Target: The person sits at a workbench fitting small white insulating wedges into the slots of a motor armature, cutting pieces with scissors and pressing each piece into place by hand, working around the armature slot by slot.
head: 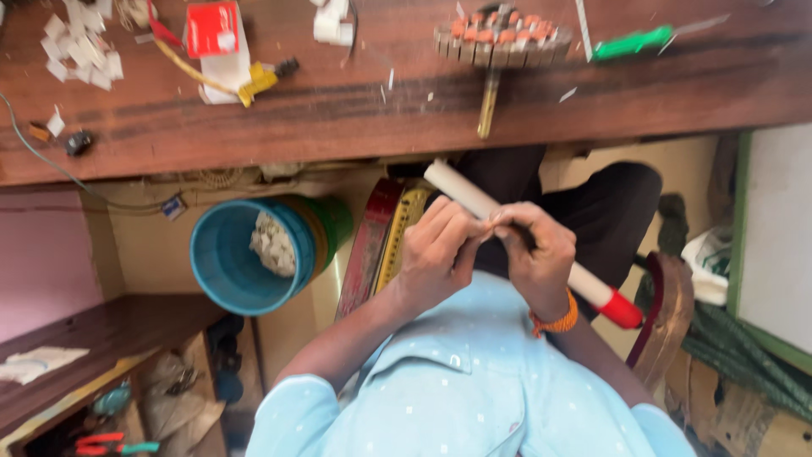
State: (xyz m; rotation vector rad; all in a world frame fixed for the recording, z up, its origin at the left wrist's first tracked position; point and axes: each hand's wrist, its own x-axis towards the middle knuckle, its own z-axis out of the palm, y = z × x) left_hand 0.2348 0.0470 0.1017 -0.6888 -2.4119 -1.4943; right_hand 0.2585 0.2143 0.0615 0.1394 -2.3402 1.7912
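The long white cylindrical rod with a red end (592, 290) runs on a slant across your lap, its plain white tip aimed up and to the left of the picture toward the edge of the dark wooden workbench (406, 110), its red end pointing down and to the right. It looks like a smooth, rounded tube or roll, white along most of its length, with a short bright red section capping the lower end; the middle stretch is hidden behind your fingers.

Your left hand (437, 250) is curled around the rod from the left of the picture, fingers folded over it and the fingertips pressed against those of the other hand. Your right hand (534, 254), with an orange beaded bracelet (556, 322) at the wrist, is closed over the rod just beside the left, so both hands grasp it near its middle, touching each other. The white tip sticks out above your left hand, the red end well beyond your right wrist.

You hold it over your dark trousers (609, 211), below the bench edge. A blue plastic bucket holding white scraps (233, 262) lies to the left, apart from your hands.
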